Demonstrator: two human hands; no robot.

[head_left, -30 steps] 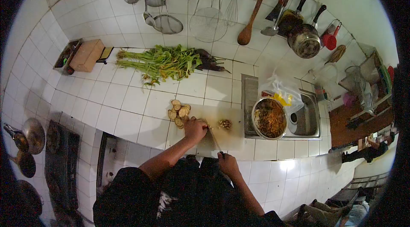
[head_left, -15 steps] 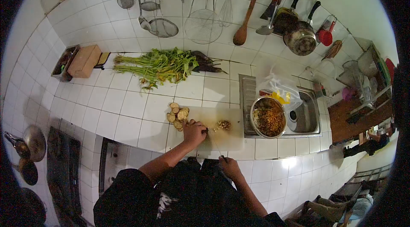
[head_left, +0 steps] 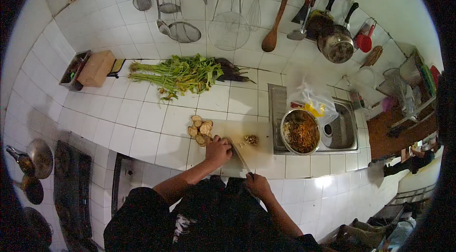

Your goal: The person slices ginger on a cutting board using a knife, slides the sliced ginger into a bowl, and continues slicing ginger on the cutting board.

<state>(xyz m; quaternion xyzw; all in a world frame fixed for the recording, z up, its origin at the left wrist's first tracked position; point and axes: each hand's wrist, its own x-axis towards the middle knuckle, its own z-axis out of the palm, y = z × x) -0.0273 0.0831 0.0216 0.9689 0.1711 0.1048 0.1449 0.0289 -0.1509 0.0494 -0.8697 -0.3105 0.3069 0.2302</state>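
Note:
My right hand (head_left: 258,185) grips a kitchen knife (head_left: 241,156) by its handle, with the blade angled up and left across a pale cutting board (head_left: 261,158). The blade's far end lies right beside the fingertips of my left hand (head_left: 218,151). That hand is closed and pressed to the board, and whatever its fingers hold is hidden. Pale round vegetable slices (head_left: 200,128) are heaped at the board's left edge, just beyond my left hand. A small pile of chopped bits (head_left: 251,140) sits right of the blade.
A metal bowl of chopped food (head_left: 300,131) stands by the sink (head_left: 350,128), near a plastic bag (head_left: 311,100). Leafy greens (head_left: 183,74) and dark long eggplants (head_left: 232,70) lie along the wall. Utensils and pans hang above; a stove (head_left: 72,185) is at left.
The knife blade has swung up so its far end is beside my left fingertips, and more of its flat side shows. Both hands stay nearly in place; the view has shifted slightly.

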